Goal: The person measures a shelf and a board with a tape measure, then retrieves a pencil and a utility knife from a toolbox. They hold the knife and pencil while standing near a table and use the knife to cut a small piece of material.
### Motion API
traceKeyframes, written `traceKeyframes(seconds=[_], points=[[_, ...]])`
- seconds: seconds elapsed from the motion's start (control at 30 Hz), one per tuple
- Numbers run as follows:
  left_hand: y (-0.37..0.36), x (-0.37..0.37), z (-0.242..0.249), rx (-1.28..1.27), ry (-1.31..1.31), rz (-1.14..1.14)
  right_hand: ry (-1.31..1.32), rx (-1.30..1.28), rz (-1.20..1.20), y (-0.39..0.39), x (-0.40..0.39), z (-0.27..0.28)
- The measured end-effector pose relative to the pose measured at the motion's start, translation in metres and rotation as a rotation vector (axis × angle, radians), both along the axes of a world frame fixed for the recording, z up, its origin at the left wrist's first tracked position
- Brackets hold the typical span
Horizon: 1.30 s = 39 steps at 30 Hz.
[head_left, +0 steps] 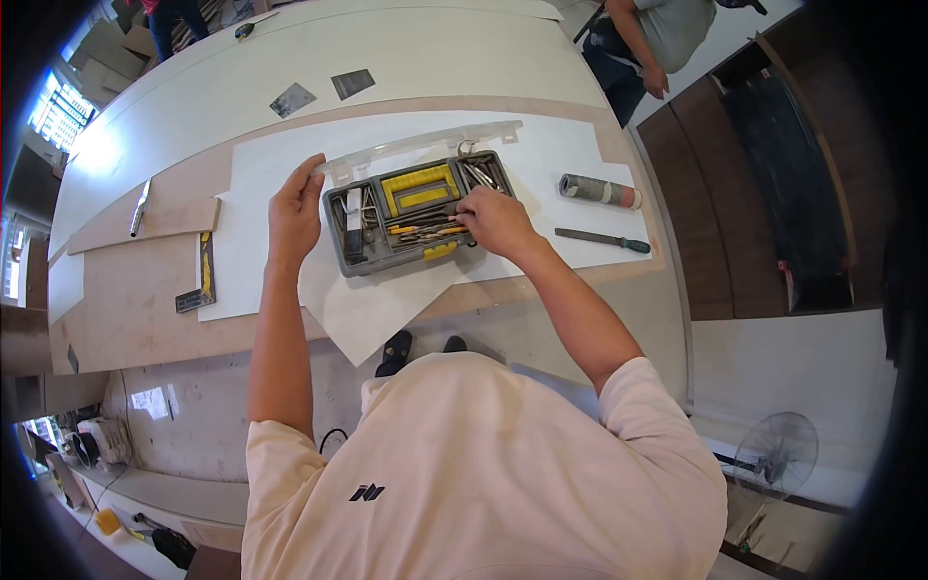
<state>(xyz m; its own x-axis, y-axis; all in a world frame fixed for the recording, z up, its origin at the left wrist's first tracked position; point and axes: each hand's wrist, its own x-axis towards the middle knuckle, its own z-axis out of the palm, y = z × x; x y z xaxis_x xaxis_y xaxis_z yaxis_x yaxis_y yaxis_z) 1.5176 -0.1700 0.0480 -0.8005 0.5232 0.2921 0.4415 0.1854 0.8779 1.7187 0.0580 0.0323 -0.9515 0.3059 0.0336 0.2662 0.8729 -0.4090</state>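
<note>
A grey plastic toolbox [387, 259] with yellow parts lies open on a white sheet. Its clear lid [416, 142] is tipped up at the far side. Drill bits, pencils and small metal pieces fill its compartments. My left hand [296, 217] is at the lid's left corner, with thumb and fingers closed round its edge. Over the right part of the toolbox, my right hand [495, 220] has its fingers curled together among the long thin tools [420, 235]. Whatever is between those fingertips is hidden.
A file [601, 239] and a sandpaper roll [599, 190] lie right of the toolbox. At left are a try square [206, 275], a wooden board [145, 224] and a knife [141, 206]. Two metal plates [292, 100] lie beyond. Another person [657, 43] stands at the far right.
</note>
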Motion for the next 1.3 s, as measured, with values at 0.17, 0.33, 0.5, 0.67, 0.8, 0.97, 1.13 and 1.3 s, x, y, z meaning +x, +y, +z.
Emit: traceKeyframes(seconds=[0.17,0.33,0.5,0.67,0.8,0.97,1.13,1.3], points=[[0.002,0.001,0.002,0.002,-0.006,0.01,-0.159,0.106,0.249,-0.006,-0.012,0.01],[0.001,-0.003,0.001,-0.002,-0.025,0.003,-0.277,0.298,0.448,-0.001,-0.032,0.011],[0.001,-0.003,0.002,-0.021,-0.031,0.008,-0.198,0.237,0.461,-0.001,-0.028,0.022],[-0.001,0.002,0.011,-0.045,-0.005,0.002,0.05,-0.564,-0.035,0.007,-0.005,0.042],[-0.005,0.001,0.007,-0.05,0.021,-0.014,0.282,-1.479,-0.343,0.015,0.028,0.003],[-0.003,0.003,0.005,-0.033,0.06,-0.03,0.364,-1.544,-0.418,0.004,0.048,-0.014],[-0.003,0.005,0.006,-0.079,0.035,-0.028,0.434,-1.526,-0.423,-0.003,0.052,-0.016],[-0.005,0.005,0.001,-0.052,0.012,-0.04,0.412,-1.474,-0.422,-0.008,0.047,-0.017]])
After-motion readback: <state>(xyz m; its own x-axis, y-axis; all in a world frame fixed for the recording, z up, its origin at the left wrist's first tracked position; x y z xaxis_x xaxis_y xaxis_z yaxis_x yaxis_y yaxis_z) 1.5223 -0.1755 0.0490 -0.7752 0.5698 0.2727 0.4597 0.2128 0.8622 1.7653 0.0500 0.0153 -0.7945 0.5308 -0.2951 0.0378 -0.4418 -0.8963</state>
